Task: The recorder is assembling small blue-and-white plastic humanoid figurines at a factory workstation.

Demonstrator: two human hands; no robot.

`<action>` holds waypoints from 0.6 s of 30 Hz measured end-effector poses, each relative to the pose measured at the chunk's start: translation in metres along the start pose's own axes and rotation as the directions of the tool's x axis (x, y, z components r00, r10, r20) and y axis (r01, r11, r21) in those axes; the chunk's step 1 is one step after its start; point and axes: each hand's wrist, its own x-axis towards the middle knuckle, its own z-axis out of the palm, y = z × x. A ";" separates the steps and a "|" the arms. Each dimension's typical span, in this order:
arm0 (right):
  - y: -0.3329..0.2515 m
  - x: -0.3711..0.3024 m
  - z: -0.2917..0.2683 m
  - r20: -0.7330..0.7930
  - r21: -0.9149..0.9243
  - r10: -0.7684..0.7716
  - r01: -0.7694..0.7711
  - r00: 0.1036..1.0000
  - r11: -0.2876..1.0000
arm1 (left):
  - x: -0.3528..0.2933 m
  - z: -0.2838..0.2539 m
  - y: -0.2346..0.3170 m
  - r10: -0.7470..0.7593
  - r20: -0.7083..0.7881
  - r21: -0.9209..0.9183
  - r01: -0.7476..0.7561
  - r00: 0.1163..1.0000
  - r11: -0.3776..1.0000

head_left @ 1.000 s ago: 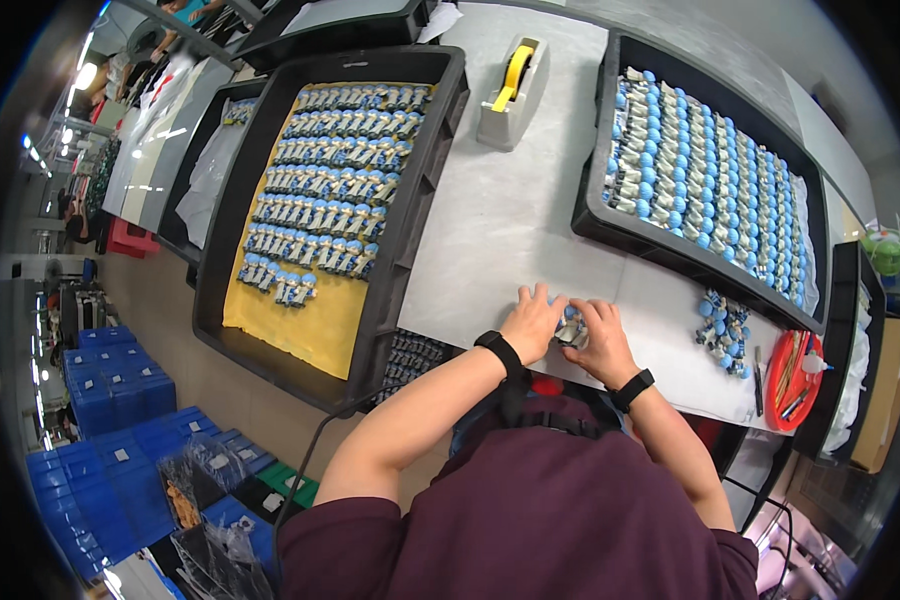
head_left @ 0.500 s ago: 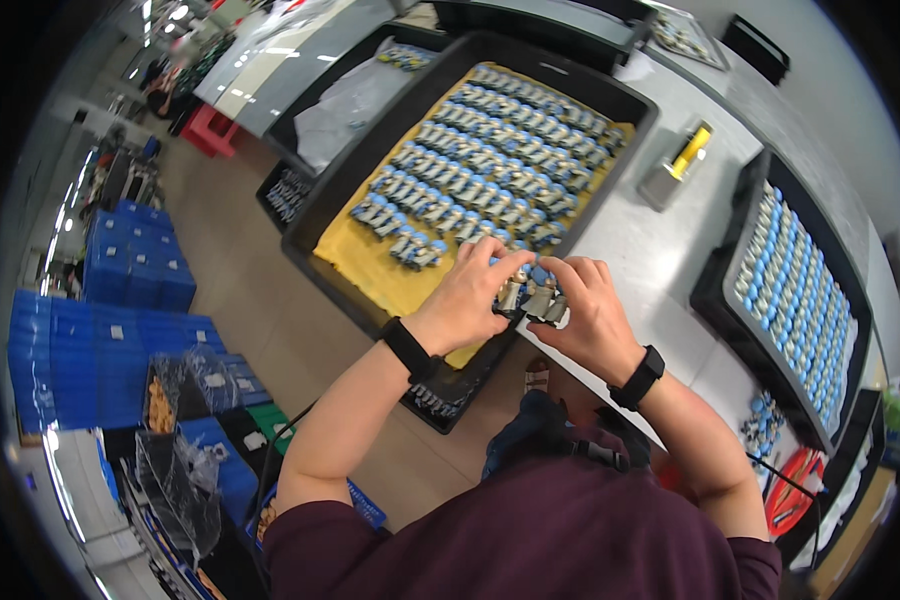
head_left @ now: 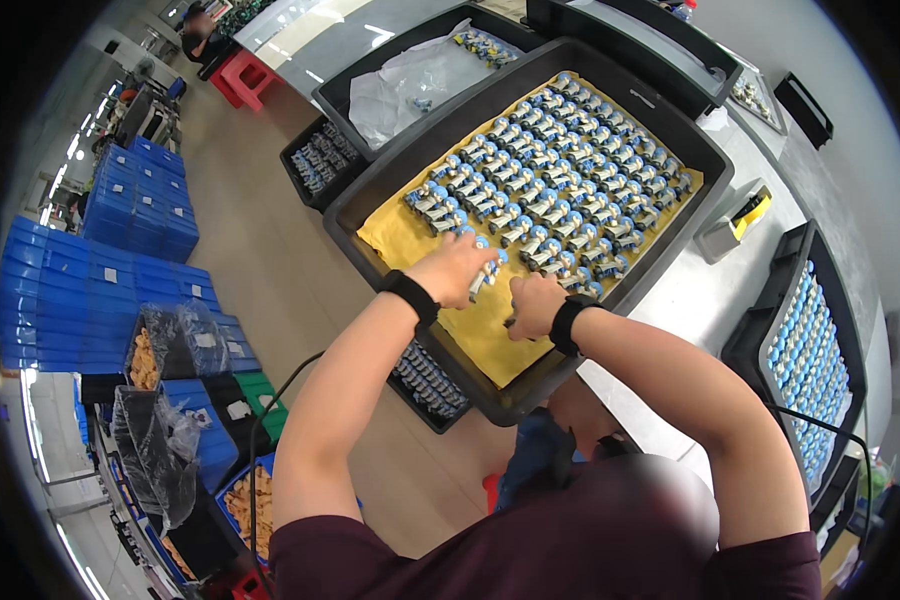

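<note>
Small figurines [head_left: 540,200] with blue tops and pale bodies stand in close rows on a yellow cloth [head_left: 480,348] lining a large black tray [head_left: 515,402]. At the near end of the rows, my left hand [head_left: 450,270] has its fingers closed on one figurine [head_left: 485,272], held low over the cloth. My right hand [head_left: 538,305] is just to the right, fingers curled in above the bare cloth. A small dark bit shows by its thumb; the fingers hide the rest. Both wrists wear black bands.
On the right of the grey table stands another black tray [head_left: 738,350] of blue-topped pieces. A grey box with a yellow part [head_left: 735,225] sits between the trays. Behind left is a tray with plastic sheeting [head_left: 395,95]. Blue bins [head_left: 100,300] are stacked at left.
My hands held figurines close together at the tray's near edge; now they are apart and down inside the tray, the left one with a figurine. The view has shifted too.
</note>
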 end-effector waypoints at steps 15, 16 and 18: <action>-0.004 0.048 0.032 0.093 -0.211 0.232 -0.208 0.968 0.955 | -0.081 0.005 -0.014 -0.107 -0.280 -0.370 -0.004 0.954 0.929; -0.005 0.051 0.032 0.065 -0.135 0.267 -0.256 0.962 0.957 | -0.082 0.005 -0.015 -0.107 -0.312 -0.380 -0.021 0.944 0.925; -0.006 0.053 0.034 0.042 -0.064 0.299 -0.296 0.953 0.953 | -0.084 0.007 -0.015 -0.104 -0.358 -0.381 -0.044 0.928 0.924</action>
